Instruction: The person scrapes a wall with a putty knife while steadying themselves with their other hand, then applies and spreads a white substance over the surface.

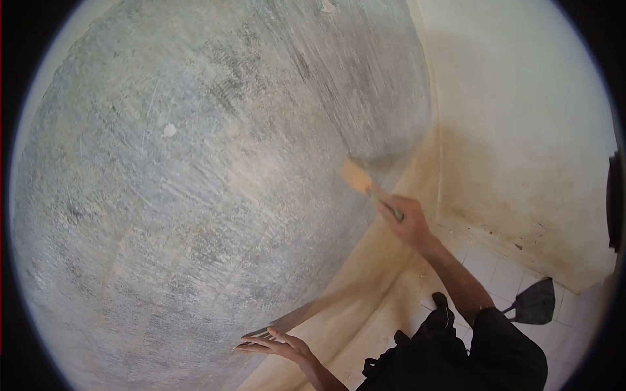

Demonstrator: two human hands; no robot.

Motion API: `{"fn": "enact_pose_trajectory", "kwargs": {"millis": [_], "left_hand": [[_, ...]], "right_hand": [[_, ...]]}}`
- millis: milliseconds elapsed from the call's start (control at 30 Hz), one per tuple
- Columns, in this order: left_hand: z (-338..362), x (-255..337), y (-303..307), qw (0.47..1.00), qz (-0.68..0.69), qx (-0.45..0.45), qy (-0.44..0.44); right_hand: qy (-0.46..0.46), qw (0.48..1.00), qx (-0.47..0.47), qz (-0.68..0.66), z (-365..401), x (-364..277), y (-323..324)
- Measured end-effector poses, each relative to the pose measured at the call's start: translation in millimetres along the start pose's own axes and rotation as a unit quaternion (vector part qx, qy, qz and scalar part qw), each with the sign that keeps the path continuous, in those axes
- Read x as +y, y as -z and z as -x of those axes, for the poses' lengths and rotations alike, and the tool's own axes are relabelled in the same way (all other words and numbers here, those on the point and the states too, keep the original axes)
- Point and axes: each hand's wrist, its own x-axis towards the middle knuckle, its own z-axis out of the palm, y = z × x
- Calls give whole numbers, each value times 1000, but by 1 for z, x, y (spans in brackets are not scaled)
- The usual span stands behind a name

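My right hand (405,220) is wrapped round the green handle of a scraper (356,174). Its broad blade, orange-toned and blurred by motion, is right at the rough grey wall (195,195). Lower down, my left hand (277,345) lies with fingers stretched out against the bottom part of the same wall and holds nothing. Long streaks and scrape marks cover the grey surface, with a few small pale chips on it.
A cream wall (502,117) meets the grey one at a corner on the right, stained near its foot. White floor tiles (505,279) lie below, with a dark dustpan (536,303) on them. My dark shoe (440,301) shows near the wall's base.
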Motion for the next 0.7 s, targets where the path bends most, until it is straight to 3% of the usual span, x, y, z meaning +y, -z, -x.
{"fn": "enact_pose_trajectory", "kwargs": {"millis": [33, 200, 333, 400, 467, 533, 600, 700], "left_hand": [[1, 10, -2, 999, 37, 12, 8], [16, 61, -27, 998, 47, 26, 23], [22, 104, -45, 997, 66, 9, 40], [22, 120, -55, 995, 79, 8, 66], [26, 141, -62, 990, 85, 5, 111], [32, 151, -71, 991, 69, 3, 112], [31, 158, -85, 993, 62, 9, 104], [24, 157, -99, 992, 37, 9, 123]], "right_hand": [[38, 999, 26, -26, -28, 1, 1], [40, 999, -14, 3, -139, -43, 48], [88, 996, -3, -1, -101, 5, 54], [34, 999, -16, 1, -80, 36, 56], [37, 999, -25, -8, -101, 47, 65], [31, 999, -36, -23, -137, 28, 77], [81, 997, -5, -16, -186, 4, 93], [77, 996, -6, -39, -204, 17, 108]]}}
